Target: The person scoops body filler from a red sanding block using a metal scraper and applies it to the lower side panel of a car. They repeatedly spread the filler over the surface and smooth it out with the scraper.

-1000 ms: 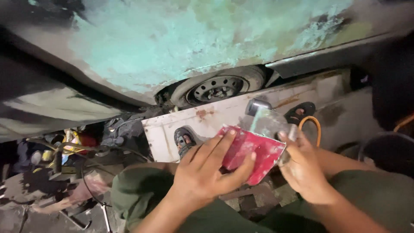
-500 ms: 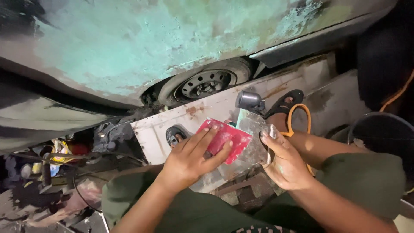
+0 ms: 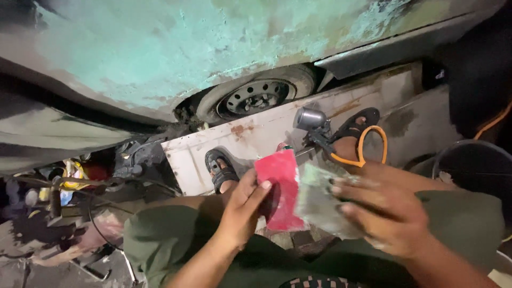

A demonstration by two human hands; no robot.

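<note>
Far out beyond the left hand (image 3: 242,210), at the picture's left edge, lies a dark jumble of cables and parts (image 3: 80,181), too blurred to sort out. Above both hands hangs the peeling green car body (image 3: 176,48), with a steel wheel (image 3: 256,96) tucked under it just past the left hand's fingertips.

The left hand pinches the red sheet (image 3: 280,189) by its left edge, thumb in front and fingers behind. Half a second ago this hand lay flat across the red sheet with its fingers spread; now it grips only the edge, and the two sheets, which overlapped then, have come apart side by side. The red sheet stands with its long axis nearly upright, top edge pointing away from the person toward the white panel (image 3: 256,133), where one sandalled foot (image 3: 221,170) rests just beyond the left hand.

Touching the red sheet's right edge is the grey sheet (image 3: 320,205), perhaps sandpaper, though motion blur hides its surface. The right hand (image 3: 384,213) holds it with fingers curled over its right side; it lies somewhat flatter, tilted to the right.

Beyond the right hand sit a small grey power tool (image 3: 312,120) with an orange cord (image 3: 368,144) looped over the other foot.
</note>
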